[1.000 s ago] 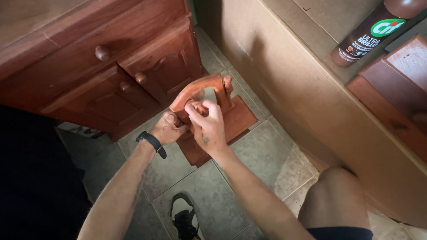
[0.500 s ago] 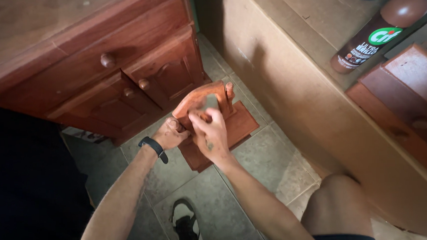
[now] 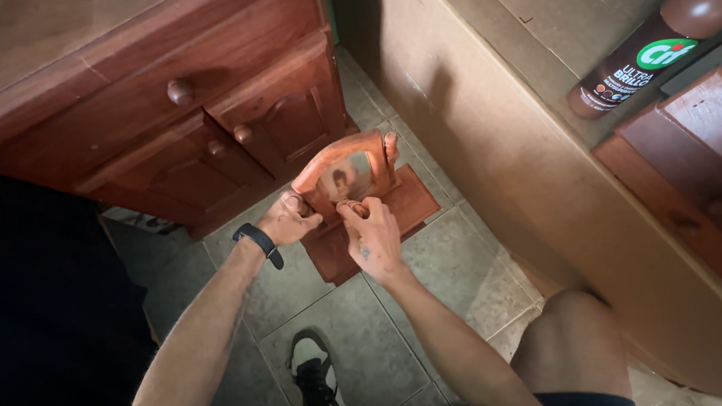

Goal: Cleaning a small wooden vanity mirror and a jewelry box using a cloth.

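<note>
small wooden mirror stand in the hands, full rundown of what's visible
The small mirror stand is reddish-brown polished wood: an arched frame around a small glass pane, a turned post on its right side, and a flat rectangular base. It is upright, frame tilted back, above the grey tiled floor in front of a matching wooden cabinet. The left hand grips the frame's left lower edge; the right hand pinches its bottom edge. Whether the base touches the floor is unclear.

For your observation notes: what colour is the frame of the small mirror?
Reddish-brown wood; the mirror frame shows best in the head view.
</note>
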